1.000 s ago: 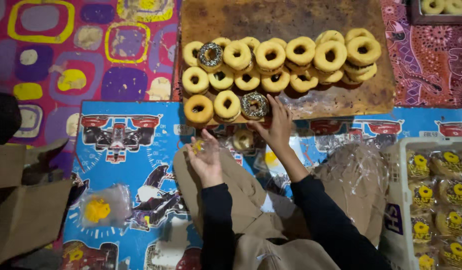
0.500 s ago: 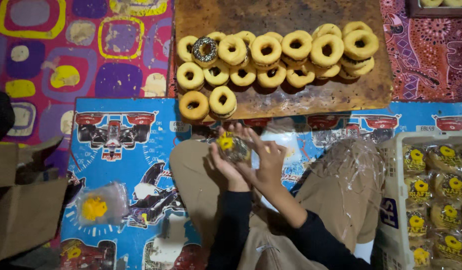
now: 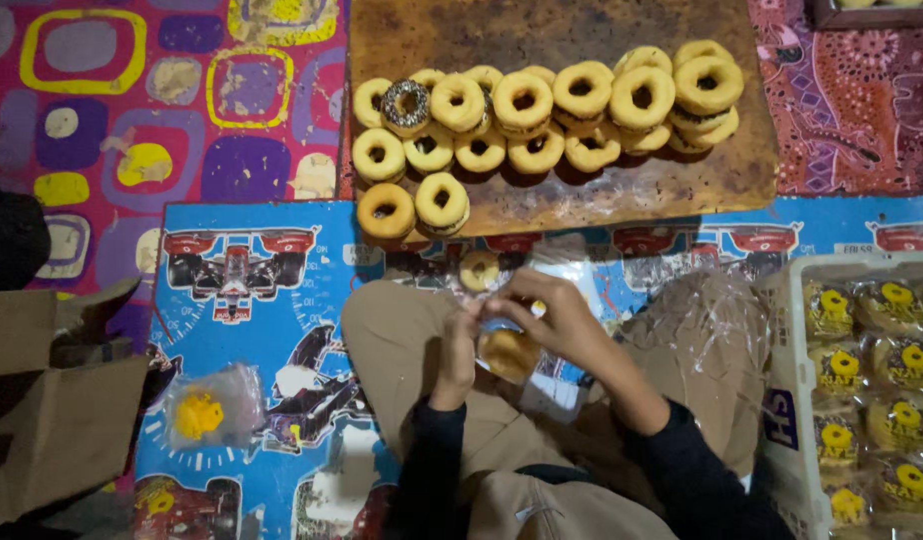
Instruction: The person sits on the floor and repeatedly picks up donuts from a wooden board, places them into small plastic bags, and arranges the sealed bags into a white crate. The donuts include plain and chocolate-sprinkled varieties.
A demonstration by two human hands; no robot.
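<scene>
both hands, left hand (image 3: 456,352) and right hand (image 3: 554,318), pinched together on a bagged donut (image 3: 508,352) (clear wrap barely visible), fingertips hidden.

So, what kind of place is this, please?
Probably a small home donut-packing spot on the floor, not a shop. A wooden board holds rows of donuts, a white tray holds bagged donuts, and both hands work over patterned floor mats.

A round golden doughnut (image 3: 509,352) in clear wrap, over the lap.
</scene>
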